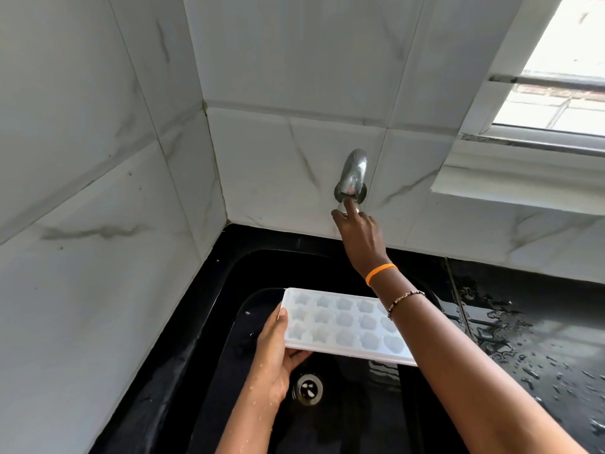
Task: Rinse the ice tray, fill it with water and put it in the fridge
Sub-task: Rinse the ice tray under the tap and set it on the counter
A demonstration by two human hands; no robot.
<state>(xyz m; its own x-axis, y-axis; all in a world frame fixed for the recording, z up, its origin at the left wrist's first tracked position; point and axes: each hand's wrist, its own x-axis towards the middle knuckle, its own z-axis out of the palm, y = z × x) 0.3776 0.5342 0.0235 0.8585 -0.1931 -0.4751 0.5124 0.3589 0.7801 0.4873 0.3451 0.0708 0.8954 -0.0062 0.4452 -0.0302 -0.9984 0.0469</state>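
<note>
At lower centre my left hand (pixel 273 353) grips the left end of the white ice tray (pixel 343 326), level over the black sink (pixel 229 322), while right of it my right hand (pixel 358 234) reaches up, fingers on the wall tap (pixel 352 176).

We see a glossy black countertop (pixel 540 306) with a black sink (pixel 229 355) sunk into it, water droplets (pixel 537 378) lying on its right side.
</note>
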